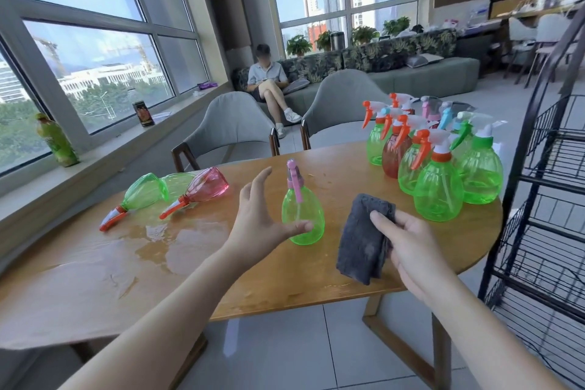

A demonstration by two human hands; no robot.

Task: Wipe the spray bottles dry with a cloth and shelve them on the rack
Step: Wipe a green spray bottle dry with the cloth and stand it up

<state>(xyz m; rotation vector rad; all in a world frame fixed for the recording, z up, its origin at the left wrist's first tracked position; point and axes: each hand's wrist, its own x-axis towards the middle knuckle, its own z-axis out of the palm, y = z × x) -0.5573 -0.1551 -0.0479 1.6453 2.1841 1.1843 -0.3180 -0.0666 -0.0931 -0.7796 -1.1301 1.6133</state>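
Note:
A green spray bottle with a pink trigger head stands upright mid-table. My left hand is spread open just left of it, thumb tip in front of the bottle's lower body, fingers straight. My right hand grips a dark grey cloth to the bottle's right, above the wooden table. On their sides at the left lie two green bottles and a pink bottle. Several upright bottles cluster at the far right. The black wire rack stands right of the table.
A puddle of water covers the table's left middle. Two grey chairs stand behind the table. A person sits on the sofa farther back. A green drink bottle stands on the window sill at left.

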